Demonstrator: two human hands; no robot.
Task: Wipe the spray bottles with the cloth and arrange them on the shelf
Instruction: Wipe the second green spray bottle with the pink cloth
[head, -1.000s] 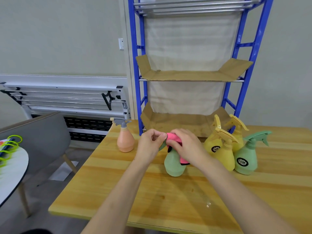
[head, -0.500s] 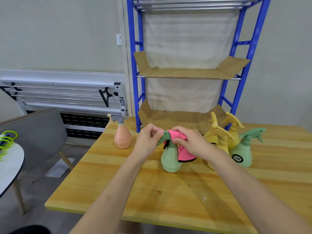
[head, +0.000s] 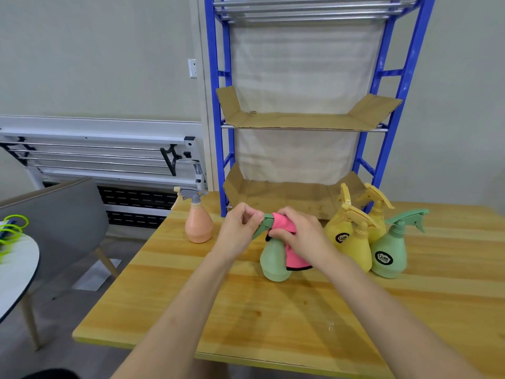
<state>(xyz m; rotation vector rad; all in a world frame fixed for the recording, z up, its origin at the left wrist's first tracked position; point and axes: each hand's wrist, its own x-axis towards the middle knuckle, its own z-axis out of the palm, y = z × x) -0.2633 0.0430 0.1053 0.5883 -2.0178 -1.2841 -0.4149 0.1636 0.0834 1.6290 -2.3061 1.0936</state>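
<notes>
A green spray bottle [head: 274, 262] stands on the wooden table [head: 273, 318] in front of me. My left hand [head: 240, 228] pinches its green nozzle. My right hand [head: 299, 236] grips a pink cloth [head: 293, 258] wrapped over the bottle's head and right side. To the right stand three yellow bottles [head: 358, 247] and a second green bottle [head: 389, 253]. An orange bottle [head: 199, 222] with a grey trigger stands to the left. Behind them rises a blue shelf [head: 218, 110] with cardboard-lined levels [head: 300, 120], which hold nothing.
A grey chair [head: 62, 220] and a white round table [head: 16, 269] with green rings sit at the left. A folded white metal frame [head: 103, 151] leans on the wall behind. The table's near edge runs across the bottom.
My hands and the bottle stay in place while the cloth shifts a little over the bottle's head. The view has tilted slightly.
</notes>
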